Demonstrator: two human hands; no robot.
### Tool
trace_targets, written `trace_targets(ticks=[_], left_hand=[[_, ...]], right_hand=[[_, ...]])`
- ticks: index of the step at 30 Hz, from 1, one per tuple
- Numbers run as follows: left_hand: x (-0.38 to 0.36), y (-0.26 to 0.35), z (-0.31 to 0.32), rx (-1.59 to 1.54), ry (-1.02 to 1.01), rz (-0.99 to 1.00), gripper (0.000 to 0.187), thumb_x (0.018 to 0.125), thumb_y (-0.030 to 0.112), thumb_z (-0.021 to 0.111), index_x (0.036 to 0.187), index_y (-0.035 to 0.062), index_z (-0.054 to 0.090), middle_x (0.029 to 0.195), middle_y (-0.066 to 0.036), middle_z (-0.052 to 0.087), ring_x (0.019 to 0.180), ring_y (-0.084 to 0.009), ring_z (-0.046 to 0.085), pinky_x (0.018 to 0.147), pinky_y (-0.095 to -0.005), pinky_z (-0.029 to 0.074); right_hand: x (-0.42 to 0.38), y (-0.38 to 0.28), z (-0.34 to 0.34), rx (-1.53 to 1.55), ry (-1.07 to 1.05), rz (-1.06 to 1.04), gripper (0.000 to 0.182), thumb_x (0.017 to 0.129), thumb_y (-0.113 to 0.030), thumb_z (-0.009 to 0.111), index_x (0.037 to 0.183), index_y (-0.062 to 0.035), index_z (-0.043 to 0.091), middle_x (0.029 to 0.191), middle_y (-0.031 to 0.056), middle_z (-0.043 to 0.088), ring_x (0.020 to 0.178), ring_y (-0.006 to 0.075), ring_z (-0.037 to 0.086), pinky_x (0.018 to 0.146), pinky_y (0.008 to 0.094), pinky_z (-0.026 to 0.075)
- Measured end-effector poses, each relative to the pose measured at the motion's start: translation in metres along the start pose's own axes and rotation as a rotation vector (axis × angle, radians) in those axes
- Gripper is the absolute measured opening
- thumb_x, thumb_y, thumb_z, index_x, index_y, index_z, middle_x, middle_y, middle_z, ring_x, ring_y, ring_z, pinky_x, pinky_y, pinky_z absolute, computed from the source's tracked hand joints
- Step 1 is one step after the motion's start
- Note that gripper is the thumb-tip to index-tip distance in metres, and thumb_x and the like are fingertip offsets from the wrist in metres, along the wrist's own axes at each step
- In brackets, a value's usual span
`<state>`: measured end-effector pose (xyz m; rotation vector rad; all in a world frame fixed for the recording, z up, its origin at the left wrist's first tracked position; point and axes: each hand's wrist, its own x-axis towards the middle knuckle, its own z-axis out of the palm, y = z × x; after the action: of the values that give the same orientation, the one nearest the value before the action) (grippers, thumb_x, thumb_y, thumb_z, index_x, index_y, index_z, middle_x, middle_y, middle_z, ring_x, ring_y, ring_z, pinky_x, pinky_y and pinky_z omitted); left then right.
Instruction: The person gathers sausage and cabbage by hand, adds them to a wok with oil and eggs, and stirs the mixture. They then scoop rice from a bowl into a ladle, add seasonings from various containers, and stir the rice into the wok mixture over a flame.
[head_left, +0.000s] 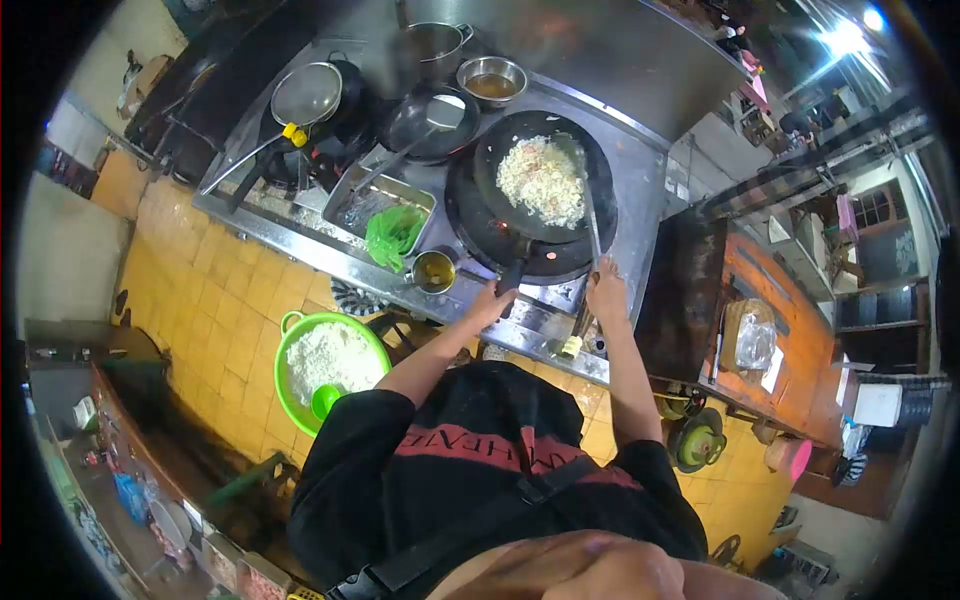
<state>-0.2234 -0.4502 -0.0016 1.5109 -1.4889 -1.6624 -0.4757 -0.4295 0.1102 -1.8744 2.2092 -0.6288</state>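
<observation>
A dark wok [500, 200] sits over the round burner on the steel stove, with pale rice [541, 180] mixed with small bits inside. My left hand [492, 303] is wrapped round the wok's black handle [513, 270]. On the right, my right hand [606, 292] grips a long metal spatula [591, 215], whose far end reaches the rice at the wok's right side. A metal cup [434, 271] holding yellowish liquid stands left of the handle.
Left of the wok are a steel tray [347, 212] with a green bag [394, 235], a smaller pan [405, 118] and a strainer [307, 94]. Behind is a metal bowl [492, 80]. A green basin [287, 372] of rice stands at lower left; a wooden table [800, 330] is right.
</observation>
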Motion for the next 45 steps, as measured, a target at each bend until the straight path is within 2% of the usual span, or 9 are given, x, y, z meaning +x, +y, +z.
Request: trace_targets(ticks=[2, 4, 13, 16, 19, 22, 27, 31, 45], left_hand=[[0.001, -0.008, 0.002, -0.005, 0.001, -0.005, 0.065, 0.082, 0.046, 0.064, 0.119, -0.0049, 0.049, 0.102, -0.021, 0.063, 0.092, -0.031, 0.062, 0.079, -0.0384, 0.048], [0.004, -0.007, 0.002, -0.017, 0.009, -0.009, 0.065, 0.082, 0.046, 0.064, 0.118, -0.005, 0.05, 0.102, -0.022, 0.063, 0.094, -0.0322, 0.062, 0.081, -0.039, 0.047], [-0.005, 0.0, 0.001, 0.026, 0.017, 0.02, 0.058, 0.084, 0.043, 0.061, 0.115, -0.0047, 0.05, 0.098, -0.022, 0.063, 0.09, -0.0332, 0.062, 0.08, -0.0405, 0.047], [-0.002, -0.001, 0.003, -0.056, 0.001, 0.019, 0.057, 0.084, 0.042, 0.061, 0.115, -0.0044, 0.05, 0.097, -0.021, 0.063, 0.086, -0.032, 0.063, 0.077, -0.04, 0.048], [-0.015, 0.013, -0.001, -0.036, -0.086, -0.112, 0.058, 0.085, 0.041, 0.06, 0.12, -0.0035, 0.047, 0.099, -0.021, 0.063, 0.082, -0.0302, 0.065, 0.071, -0.0383, 0.051], [-0.01, 0.007, 0.004, -0.005, 0.032, 0.03, 0.047, 0.089, 0.038, 0.059, 0.113, 0.0003, 0.045, 0.086, -0.01, 0.06, 0.062, -0.0166, 0.058, 0.043, -0.0267, 0.046], [-0.008, 0.001, 0.006, -0.055, -0.053, -0.02, 0.049, 0.088, 0.04, 0.059, 0.114, 0.0002, 0.046, 0.085, -0.011, 0.061, 0.063, -0.017, 0.059, 0.044, -0.0272, 0.046], [-0.009, 0.006, -0.001, -0.021, -0.014, -0.017, 0.053, 0.087, 0.044, 0.059, 0.114, -0.0002, 0.047, 0.085, -0.011, 0.062, 0.07, -0.0177, 0.061, 0.051, -0.0299, 0.048], [0.009, -0.027, 0.012, -0.035, 0.076, 0.144, 0.049, 0.089, 0.036, 0.059, 0.112, -0.0048, 0.047, 0.082, -0.01, 0.061, 0.063, -0.0155, 0.06, 0.052, -0.0291, 0.048]], right_hand=[[-0.003, 0.008, -0.006, -0.046, 0.058, -0.206, 0.05, 0.083, -0.01, 0.054, 0.131, -0.0031, 0.039, 0.096, 0.0272, 0.059, 0.085, 0.0458, 0.059, 0.075, 0.0516, 0.048], [-0.001, -0.03, -0.069, -0.262, -0.332, 0.096, 0.05, 0.085, -0.015, 0.053, 0.132, -0.0042, 0.039, 0.093, 0.0267, 0.06, 0.084, 0.0457, 0.059, 0.074, 0.0523, 0.048], [-0.055, -0.022, 0.012, 0.058, -0.271, 0.393, 0.036, 0.093, -0.029, 0.046, 0.115, -0.0009, 0.05, 0.081, 0.0296, 0.061, 0.079, 0.0441, 0.062, 0.074, 0.0499, 0.048], [-0.042, -0.021, 0.017, 0.101, -0.286, 0.312, 0.035, 0.094, -0.031, 0.044, 0.103, 0.002, 0.049, 0.08, 0.0323, 0.06, 0.078, 0.0468, 0.061, 0.074, 0.0514, 0.048], [-0.046, -0.043, 0.003, 0.157, -0.251, 0.398, 0.036, 0.093, -0.031, 0.046, 0.099, 0.0039, 0.049, 0.084, 0.035, 0.058, 0.082, 0.0493, 0.059, 0.074, 0.055, 0.046], [-0.048, -0.036, 0.011, 0.099, -0.224, 0.368, 0.036, 0.094, -0.031, 0.044, 0.097, 0.0045, 0.049, 0.084, 0.0345, 0.059, 0.08, 0.0495, 0.059, 0.073, 0.0547, 0.046], [-0.057, -0.06, -0.036, 0.231, -0.385, 0.505, 0.039, 0.095, -0.034, 0.041, 0.096, 0.0044, 0.052, 0.087, 0.0313, 0.061, 0.083, 0.0484, 0.059, 0.074, 0.0525, 0.046], [-0.083, -0.034, -0.011, 0.004, -0.326, 0.287, 0.04, 0.096, -0.035, 0.039, 0.097, 0.0039, 0.051, 0.087, 0.0308, 0.061, 0.081, 0.0487, 0.059, 0.074, 0.0533, 0.045], [-0.057, -0.017, -0.006, 0.04, -0.36, 0.31, 0.04, 0.095, -0.033, 0.04, 0.104, 0.0056, 0.046, 0.086, 0.0366, 0.059, 0.088, 0.0515, 0.057, 0.081, 0.0557, 0.045]])
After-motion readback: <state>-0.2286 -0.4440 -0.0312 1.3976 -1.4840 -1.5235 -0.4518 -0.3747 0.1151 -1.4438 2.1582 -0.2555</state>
